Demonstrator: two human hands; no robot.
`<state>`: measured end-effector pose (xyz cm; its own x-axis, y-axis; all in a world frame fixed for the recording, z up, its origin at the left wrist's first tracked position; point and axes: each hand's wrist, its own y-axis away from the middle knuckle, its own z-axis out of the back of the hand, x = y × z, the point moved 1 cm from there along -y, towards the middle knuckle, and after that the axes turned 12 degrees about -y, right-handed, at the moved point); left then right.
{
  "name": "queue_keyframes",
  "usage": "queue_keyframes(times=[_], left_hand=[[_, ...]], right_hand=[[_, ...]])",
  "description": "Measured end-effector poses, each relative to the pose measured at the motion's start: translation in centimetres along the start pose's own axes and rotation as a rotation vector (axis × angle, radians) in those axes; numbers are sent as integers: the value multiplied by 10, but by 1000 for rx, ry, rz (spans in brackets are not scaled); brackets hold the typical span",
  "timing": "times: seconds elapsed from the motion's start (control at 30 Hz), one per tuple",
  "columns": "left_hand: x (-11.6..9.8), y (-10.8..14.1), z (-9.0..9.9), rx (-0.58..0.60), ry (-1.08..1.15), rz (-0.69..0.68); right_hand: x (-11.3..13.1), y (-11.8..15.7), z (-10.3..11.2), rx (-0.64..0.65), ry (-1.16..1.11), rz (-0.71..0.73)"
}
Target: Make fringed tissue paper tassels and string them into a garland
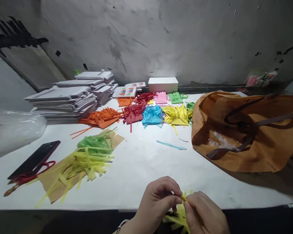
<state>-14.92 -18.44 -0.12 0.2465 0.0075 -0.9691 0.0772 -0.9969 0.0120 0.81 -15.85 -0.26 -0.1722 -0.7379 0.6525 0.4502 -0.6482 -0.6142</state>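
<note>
Near the table's front edge, my left hand (158, 203) pinches one end of a small twisted piece of yellow paper (184, 198). Close beside it on the right, my right hand (205, 213) grips the other end. Yellow fringed strips (177, 221) hang below and between the two hands, partly hidden by them. Light yellow strips (88, 161) and green strips (95, 142) lie on brown paper (48, 185) at the left. A loose blue strip (171, 145) rests on the white table (141, 162).
Orange, red, blue and yellow fringed bundles (178, 114) line the back, before a white box (163, 85). Paper stacks (65, 100) stand back left. A phone (35, 159) and red-handled scissors (36, 172) lie left. An open orange bag (263, 146) occupies the right.
</note>
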Motion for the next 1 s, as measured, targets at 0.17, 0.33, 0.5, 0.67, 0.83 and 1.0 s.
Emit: queue_keyframes(times=[0.17, 0.33, 0.5, 0.67, 0.83, 1.0], left_hand=[[-3, 14, 12, 52, -129, -79], [-6, 22, 17, 47, -266, -169], [-4, 27, 16, 9, -383, -290], [-12, 30, 15, 81, -470, -285], [-24, 29, 17, 167, -521, -164], [-19, 31, 14, 106, -527, -153]], right_hand=[[-1, -4, -2, 118, -14, 85], [5, -4, -3, 205, -36, 108], [18, -8, 7, 314, 10, 97], [24, -13, 15, 388, -46, 49], [21, -9, 24, 488, -185, -121], [20, -3, 23, 398, -186, -165]])
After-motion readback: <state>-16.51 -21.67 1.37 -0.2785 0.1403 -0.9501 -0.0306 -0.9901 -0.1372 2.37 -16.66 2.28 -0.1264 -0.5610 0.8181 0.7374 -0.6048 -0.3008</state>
